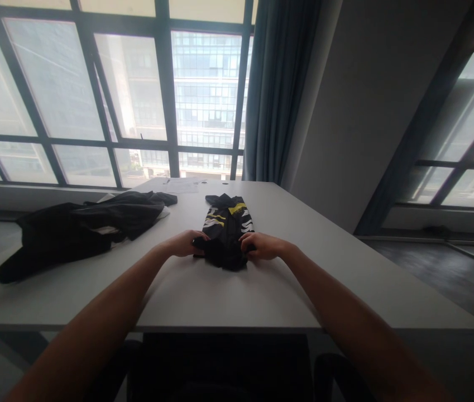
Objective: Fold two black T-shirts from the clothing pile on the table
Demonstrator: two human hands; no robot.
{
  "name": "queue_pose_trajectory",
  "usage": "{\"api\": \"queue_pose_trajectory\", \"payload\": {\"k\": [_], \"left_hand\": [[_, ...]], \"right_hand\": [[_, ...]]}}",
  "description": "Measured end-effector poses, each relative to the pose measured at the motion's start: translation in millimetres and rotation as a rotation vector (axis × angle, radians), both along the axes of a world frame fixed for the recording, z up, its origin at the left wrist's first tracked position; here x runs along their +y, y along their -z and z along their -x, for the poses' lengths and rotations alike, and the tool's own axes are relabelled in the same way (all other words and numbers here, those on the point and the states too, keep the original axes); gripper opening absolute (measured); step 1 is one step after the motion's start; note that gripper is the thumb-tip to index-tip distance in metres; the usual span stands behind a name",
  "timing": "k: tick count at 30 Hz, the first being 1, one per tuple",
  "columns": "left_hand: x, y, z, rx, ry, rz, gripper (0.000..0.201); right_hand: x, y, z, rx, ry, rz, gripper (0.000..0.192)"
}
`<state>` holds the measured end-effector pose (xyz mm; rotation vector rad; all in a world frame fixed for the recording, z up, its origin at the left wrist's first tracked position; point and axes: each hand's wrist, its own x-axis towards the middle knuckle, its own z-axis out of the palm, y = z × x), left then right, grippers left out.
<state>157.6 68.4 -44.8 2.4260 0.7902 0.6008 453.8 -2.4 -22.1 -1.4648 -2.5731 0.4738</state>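
Observation:
A black garment (230, 234) with yellow and white patterning lies folded into a narrow bundle on the white table, its collar-like end pointing to the window. At the near left corner, my left hand (186, 243) grips a bit of its dark cloth. Opposite, my right hand (261, 246) has its fingers closed on the near right edge of the same cloth. The near end of the garment is bunched between my hands. Whether it is a shirt or a jacket I cannot tell for sure.
Another dark garment (77, 226) lies spread across the left part of the table (324, 268). Sheets of paper (181, 185) rest at the far edge. Beyond stand windows, a blue curtain (268, 89) and a wall column (345, 111). A dark chair edge shows below me.

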Motion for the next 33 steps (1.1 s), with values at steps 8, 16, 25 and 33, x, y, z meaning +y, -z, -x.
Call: {"api": "queue_pose_trajectory", "payload": {"k": [8, 16, 25, 33], "left_hand": [[-3.7, -10.8, 1.1, -0.387, -0.05, 0.167, 0.036], [-24.7, -23.9, -14.6, -0.817, -0.107, 0.41, 0.045], [-29.7, -27.9, -11.9, -0.703, -0.12, 0.576, 0.05], [-17.1, -76.4, -7.1, -0.58, 0.067, 0.614, 0.037]], "right_hand": [[7.8, -10.6, -19.5, 0.593, 0.125, -0.037, 0.02], [-5.3, -21.5, -14.6, 0.826, -0.05, 0.187, 0.05], [-10.2, -25.5, -5.9, 0.575, -0.061, 0.216, 0.042], [6.0, -26.9, -11.3, 0.972, -0.056, 0.28, 0.053]]}}
